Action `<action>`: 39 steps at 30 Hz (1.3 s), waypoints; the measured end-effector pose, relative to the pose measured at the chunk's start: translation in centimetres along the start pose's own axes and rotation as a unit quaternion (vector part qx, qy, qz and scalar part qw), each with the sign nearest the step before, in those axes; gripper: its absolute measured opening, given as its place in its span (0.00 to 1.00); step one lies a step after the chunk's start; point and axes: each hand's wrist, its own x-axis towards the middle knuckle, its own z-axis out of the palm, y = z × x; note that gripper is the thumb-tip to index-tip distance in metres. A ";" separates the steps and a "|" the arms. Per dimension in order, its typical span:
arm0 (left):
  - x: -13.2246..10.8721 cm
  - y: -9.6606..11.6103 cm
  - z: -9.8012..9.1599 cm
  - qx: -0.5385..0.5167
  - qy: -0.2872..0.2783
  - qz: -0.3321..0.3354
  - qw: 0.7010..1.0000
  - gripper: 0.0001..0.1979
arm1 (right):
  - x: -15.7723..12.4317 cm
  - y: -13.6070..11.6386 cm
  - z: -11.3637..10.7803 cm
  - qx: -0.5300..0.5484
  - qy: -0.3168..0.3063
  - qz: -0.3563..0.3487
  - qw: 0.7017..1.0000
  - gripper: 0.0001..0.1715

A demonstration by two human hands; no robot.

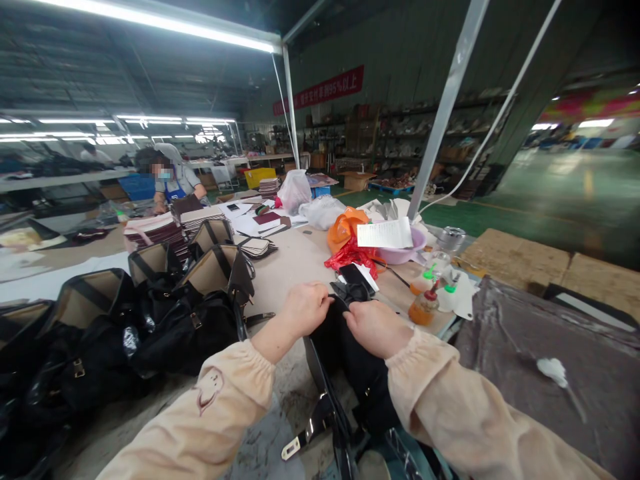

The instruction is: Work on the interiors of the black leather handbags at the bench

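Between my hands is a black handbag (367,373), set on the near edge of the table with its dark straps and a metal-tipped tab (293,448) hanging at the front. My left hand (305,308) pinches the bag's upper edge from the left, fingers closed. From the right, my right hand (377,327) grips the same edge, thumb on the near side; its other fingers are partly hidden. Just beyond the hands lies a dark phone (357,277) on white paper. Several black handbags (193,327) with beige linings stand open to the left.
Glue bottles (424,308) stand to the right, near a lilac basin (400,253) and an orange bag (345,227). A metal post (445,113) rises behind them. Stacked panels (155,233) sit at the left back, with a person (175,177) beyond. A brown-covered surface (550,373) lies right.
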 end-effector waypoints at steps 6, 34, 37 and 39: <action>0.1 0.2 0.1 0.002 0.002 -0.011 1.000 0.11 | 0.2 0.3 0.3 -0.003 0.008 -0.004 1.000 0.22; -1.5 -1.3 -0.2 -0.140 -0.001 -0.016 0.990 0.07 | 2.7 -0.4 -0.5 -0.071 0.049 -0.032 0.996 0.17; -1.8 -1.5 -0.5 -0.157 -0.005 0.006 0.988 0.06 | 2.8 -0.5 -0.4 -0.076 0.052 -0.029 0.995 0.17; -1.9 -1.4 -0.6 -0.161 -0.003 0.008 0.987 0.05 | 2.9 -0.6 -0.4 -0.077 0.052 -0.029 0.995 0.18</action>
